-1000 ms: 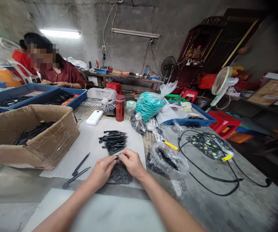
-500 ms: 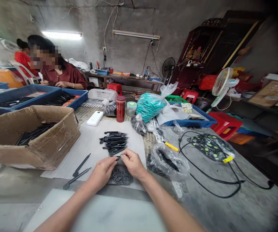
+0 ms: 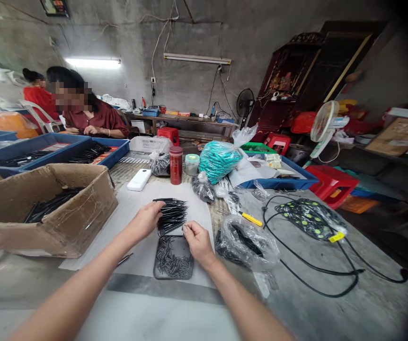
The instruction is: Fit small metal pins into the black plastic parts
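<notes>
My left hand (image 3: pixel 146 219) is at the left end of a pile of thin black sticks with flat rounded ends (image 3: pixel 172 218); its fingertips pinch the end of one at the top of the pile. Just right of the pile's lower end, my right hand (image 3: pixel 199 242) has thumb and finger pressed together. Whatever small dark thing is at those fingertips is too small to name. Below the pile, a shallow dark tray (image 3: pixel 156 272) holds many small metal pins (image 3: pixel 173 258). Under my left forearm, the tip of another black stick (image 3: pixel 125 258) shows.
On the left stands a cardboard box (image 3: pixel 93 213) with black sticks inside. A clear plastic bag (image 3: pixel 261 246), a yellow-handled tool (image 3: pixel 252 219) and a black cable (image 3: pixel 314 265) lie right. Behind are a red bottle (image 3: pixel 176 168) and a white power bank (image 3: pixel 139 180). A co-worker (image 3: pixel 93 118) sits across.
My hands have come apart: the left moved up and left from above the tray to the pile, while the right stayed nearby. The pin tray is now uncovered.
</notes>
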A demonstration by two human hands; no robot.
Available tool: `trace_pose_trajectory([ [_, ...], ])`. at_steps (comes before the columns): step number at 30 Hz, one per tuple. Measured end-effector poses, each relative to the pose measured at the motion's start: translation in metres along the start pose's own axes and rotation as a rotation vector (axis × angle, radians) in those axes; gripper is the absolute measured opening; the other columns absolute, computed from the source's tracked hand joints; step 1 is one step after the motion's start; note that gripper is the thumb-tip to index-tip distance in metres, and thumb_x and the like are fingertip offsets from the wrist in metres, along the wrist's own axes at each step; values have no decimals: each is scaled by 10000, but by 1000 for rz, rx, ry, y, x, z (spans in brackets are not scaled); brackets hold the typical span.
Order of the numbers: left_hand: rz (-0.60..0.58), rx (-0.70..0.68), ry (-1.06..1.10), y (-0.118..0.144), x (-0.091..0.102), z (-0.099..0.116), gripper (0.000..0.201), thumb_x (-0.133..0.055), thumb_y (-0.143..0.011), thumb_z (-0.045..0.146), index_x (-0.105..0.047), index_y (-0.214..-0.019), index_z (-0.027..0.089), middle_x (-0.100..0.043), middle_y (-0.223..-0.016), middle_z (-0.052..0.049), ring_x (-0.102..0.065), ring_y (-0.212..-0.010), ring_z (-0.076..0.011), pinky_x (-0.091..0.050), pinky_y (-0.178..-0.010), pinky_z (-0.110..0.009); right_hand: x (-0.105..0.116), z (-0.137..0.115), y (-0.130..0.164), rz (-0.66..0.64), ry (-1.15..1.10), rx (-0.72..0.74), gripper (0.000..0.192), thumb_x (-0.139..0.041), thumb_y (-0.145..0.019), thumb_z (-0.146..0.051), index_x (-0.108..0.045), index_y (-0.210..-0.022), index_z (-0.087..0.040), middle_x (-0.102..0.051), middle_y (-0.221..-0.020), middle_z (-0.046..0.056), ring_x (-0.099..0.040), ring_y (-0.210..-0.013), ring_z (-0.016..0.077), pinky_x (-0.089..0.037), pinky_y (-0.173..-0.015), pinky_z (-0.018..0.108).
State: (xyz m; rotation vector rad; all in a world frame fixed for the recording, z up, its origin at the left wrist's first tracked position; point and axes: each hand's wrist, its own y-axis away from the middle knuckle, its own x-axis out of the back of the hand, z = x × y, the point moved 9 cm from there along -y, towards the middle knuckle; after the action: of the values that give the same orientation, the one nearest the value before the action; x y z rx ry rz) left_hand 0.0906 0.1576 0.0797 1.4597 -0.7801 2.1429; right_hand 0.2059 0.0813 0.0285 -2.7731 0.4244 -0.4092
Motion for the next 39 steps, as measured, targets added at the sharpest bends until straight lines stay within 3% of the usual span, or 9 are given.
trace_pose_trajectory([
  [5, -50, -45, -113, -32, -18, 2, 208, -413, -779, 116, -584, -891, 154, -631, -830, -54, -566, -800, -170, -417, -719, -245, 3, -6, 1, 8, 61, 42, 218, -413, -783, -313, -495, -648, -163, -371, -530, -42, -344, -516, 95, -299, -509, 216],
  [11, -68, -86, -161, -48, -38, 5, 217, -410, -784, 122, -613, -852, 154, -631, -828, -85, -562, -817, -195, -409, -728, -274, 2, -8, 0, -1, 103, 65, 214, -411, -784, -294, -505, -644, -161, -385, -527, -41, -360, -511, 95, -301, -501, 210],
  [17, -45, -68, -158, -44, -34, 5, 221, -408, -803, 170, -619, -870, 168, -623, -872, -81, -552, -843, -191, -404, -755, -273, 1, -10, 0, -16, 132, 91, 224, -403, -790, -287, -513, -646, -156, -412, -540, -35, -381, -525, 96, -314, -513, 205],
  [22, -16, 19, -149, -16, -4, -21, 252, -361, -825, 201, -596, -899, 149, -617, -874, -77, -550, -834, -171, -396, -755, -248, 0, -5, 2, -34, 150, 73, 235, -408, -792, -308, -525, -656, -157, -413, -532, -37, -377, -517, 96, -307, -508, 207],
  [26, -116, 151, -135, 30, 13, -60, 194, -406, -772, 205, -594, -812, 175, -629, -794, -35, -563, -740, -159, -391, -664, -228, -1, -3, 3, -52, 152, 59, 233, -417, -789, -317, -529, -659, -160, -411, -533, -34, -375, -518, 99, -304, -508, 210],
  [29, -248, 267, -93, 68, 8, -85, 165, -427, -748, 253, -580, -750, 191, -620, -705, -8, -557, -684, -151, -368, -610, -219, -3, -4, 4, -71, 135, 55, 232, -419, -789, -320, -529, -658, -163, -384, -521, -41, -346, -501, 94, -293, -493, 211],
  [32, -307, 338, -74, 92, -3, -94, 185, -439, -738, 326, -561, -727, 187, -603, -660, -9, -551, -650, -155, -356, -562, -219, -3, -4, 5, -79, 131, 50, 230, -425, -786, -323, -527, -658, -160, -367, -517, -46, -337, -495, 92, -290, -492, 210],
  [39, -246, 484, -181, 97, -8, -89, 213, -364, -756, 289, -553, -735, 193, -629, -814, -79, -572, -809, -241, -374, -588, -279, 0, -2, 5, -72, 186, 68, 233, -429, -789, -316, -538, -656, -158, -398, -520, -43, -369, -505, 98, -304, -509, 214],
])
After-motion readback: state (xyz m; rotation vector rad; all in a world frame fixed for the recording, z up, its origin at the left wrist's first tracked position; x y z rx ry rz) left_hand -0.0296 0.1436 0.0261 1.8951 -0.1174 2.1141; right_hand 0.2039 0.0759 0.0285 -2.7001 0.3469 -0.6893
